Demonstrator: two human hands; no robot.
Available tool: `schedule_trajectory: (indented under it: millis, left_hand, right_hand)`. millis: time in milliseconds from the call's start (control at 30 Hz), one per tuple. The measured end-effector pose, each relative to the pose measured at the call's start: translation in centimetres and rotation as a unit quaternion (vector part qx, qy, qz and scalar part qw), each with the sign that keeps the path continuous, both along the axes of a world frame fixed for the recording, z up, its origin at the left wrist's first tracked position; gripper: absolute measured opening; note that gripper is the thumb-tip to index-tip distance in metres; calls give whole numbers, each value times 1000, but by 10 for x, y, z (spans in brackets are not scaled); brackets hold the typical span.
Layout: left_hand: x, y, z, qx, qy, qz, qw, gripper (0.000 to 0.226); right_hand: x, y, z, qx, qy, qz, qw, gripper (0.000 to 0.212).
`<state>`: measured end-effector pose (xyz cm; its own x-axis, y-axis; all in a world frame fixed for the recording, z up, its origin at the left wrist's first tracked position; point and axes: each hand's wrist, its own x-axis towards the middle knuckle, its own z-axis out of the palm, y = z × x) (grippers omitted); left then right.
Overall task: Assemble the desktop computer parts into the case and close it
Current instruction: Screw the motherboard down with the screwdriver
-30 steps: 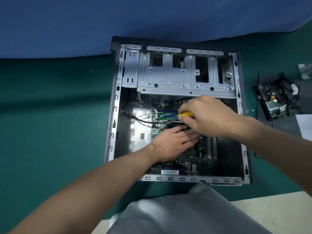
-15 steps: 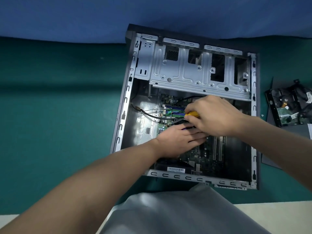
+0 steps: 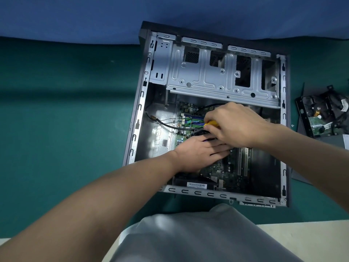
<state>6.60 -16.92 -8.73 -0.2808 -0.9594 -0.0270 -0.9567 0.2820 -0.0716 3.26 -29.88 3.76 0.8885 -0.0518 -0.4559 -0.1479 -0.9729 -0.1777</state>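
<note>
- Green table covering (image 3: 56,110) fills the scene, with a blue cloth backdrop (image 3: 75,16) hanging behind it.
- Lying on its side on the green surface is the computer case (image 3: 136,127), side panel off and the interior open to view.
- Along the far part of the case sits the silver drive cage (image 3: 207,76), its cut-outs dark.
- Below the cage lies the motherboard (image 3: 222,171), fitted in the floor of the case, with pale expansion slots (image 3: 243,161) on its right side.
- And the left hand (image 3: 196,156) is down flat on the board, fingers stretched out and pressing, clutching nothing.
- Right above it, the right hand (image 3: 239,125) is curled tight round a yellow-handled tool (image 3: 212,123). The tip is hidden among the fingers, so what it touches cannot be made out.
- The two hands overlap near the middle of the board, right over left.
- A black cable (image 3: 166,124) loops across the bare metal floor on the left and runs in under the hands.
- A barcode label (image 3: 196,185) shows on a dark block at the near edge of the case.
- Off to the right, well apart from the case, a hard drive (image 3: 321,120) in a black bracket rests on a dark sheet.
- Nearest the camera is the person's grey garment (image 3: 188,237).
</note>
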Motion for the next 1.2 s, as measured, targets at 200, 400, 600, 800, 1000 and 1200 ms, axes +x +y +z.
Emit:
schedule_trajectory:
  millis: [200,400,600,800,1000,1200]
  left_hand:
    - [0,-2,-6,11,1,-19,1000,67]
    - [1,6,-10,-67,64,-80,992,57]
    - [5,14,-9,-8,83,-77,994,60]
    - [7,12,-8,29,92,-76,992,66]
    - [6,13,-10,-2,113,-75,991,60]
    - [8,15,-14,-14,158,-55,986,56]
  right_hand:
    - [12,8,5,-52,-15,156,986,20]
    - [34,27,17,-79,31,332,940,22]
    - [37,37,19,-75,69,236,966,35]
    - [33,36,2,-9,91,-161,983,34]
    - [52,40,19,47,189,-133,972,29]
    - [54,47,32,-163,98,373,908,13]
